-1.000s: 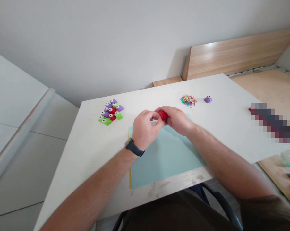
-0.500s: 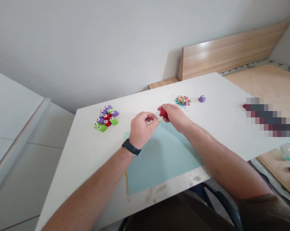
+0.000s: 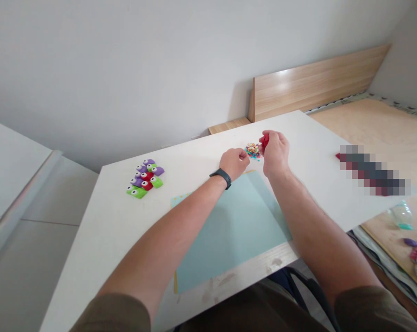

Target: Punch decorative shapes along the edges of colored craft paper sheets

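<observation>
My right hand (image 3: 277, 151) is closed around a small red object (image 3: 265, 142), partly hidden by the fingers; its kind cannot be made out. It hovers just right of a pile of colourful sequin-like bits (image 3: 253, 150) on the white table. At the left edge of that pile, my left hand (image 3: 233, 163) has its thumb and fingertips in a pinch. Anything between those fingertips is too small to see. Several one-eyed figures (image 3: 146, 179) in purple, green and red stand clustered at the table's left.
A pale blue sheet (image 3: 229, 230) with yellow edging lies under my forearms on the white table (image 3: 315, 184). Toward the right edge is a blurred-out dark item (image 3: 372, 170). Beyond it, a clear container (image 3: 401, 215) sits on a lower tan surface.
Both hands have moved right and away from me to the colourful pile, the red object staying in my right hand. The purple one-eyed figure at the right is now out of sight.
</observation>
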Demonstrator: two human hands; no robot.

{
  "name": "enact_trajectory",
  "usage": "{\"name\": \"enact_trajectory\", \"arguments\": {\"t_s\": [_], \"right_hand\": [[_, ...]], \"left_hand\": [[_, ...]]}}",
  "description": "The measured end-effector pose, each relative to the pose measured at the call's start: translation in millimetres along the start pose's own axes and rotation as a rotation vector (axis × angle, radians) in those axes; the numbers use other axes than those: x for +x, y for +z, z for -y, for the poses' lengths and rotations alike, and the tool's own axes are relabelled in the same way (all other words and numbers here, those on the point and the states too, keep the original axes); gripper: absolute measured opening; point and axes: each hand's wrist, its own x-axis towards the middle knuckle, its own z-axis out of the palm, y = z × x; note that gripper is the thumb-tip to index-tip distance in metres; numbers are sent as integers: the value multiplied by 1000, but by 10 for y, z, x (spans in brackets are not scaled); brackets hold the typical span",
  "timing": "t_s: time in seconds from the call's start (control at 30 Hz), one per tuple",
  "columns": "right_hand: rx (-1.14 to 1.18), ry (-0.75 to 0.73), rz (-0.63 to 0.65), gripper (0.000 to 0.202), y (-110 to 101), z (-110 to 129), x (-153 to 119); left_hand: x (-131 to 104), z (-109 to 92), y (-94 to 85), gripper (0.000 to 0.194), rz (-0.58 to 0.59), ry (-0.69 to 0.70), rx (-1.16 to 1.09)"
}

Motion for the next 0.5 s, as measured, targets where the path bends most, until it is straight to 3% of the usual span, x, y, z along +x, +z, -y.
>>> {"name": "enact_trajectory", "arguments": {"t_s": [0.13, 0.27, 0.37, 0.5], "right_hand": [[-14, 7, 9, 16, 17, -8, -15], [-36, 5, 21, 15, 35, 19, -58], [-63, 6, 42, 15, 41, 20, -83], [-157, -5, 149, 20, 46, -38, -115]], "left_hand": [[193, -13, 72, 23, 41, 66, 44], [202, 97, 5, 22, 29, 88, 70], [98, 255, -180, 25, -5, 75, 77], [-174, 519, -563, 27, -58, 3, 21]]}}
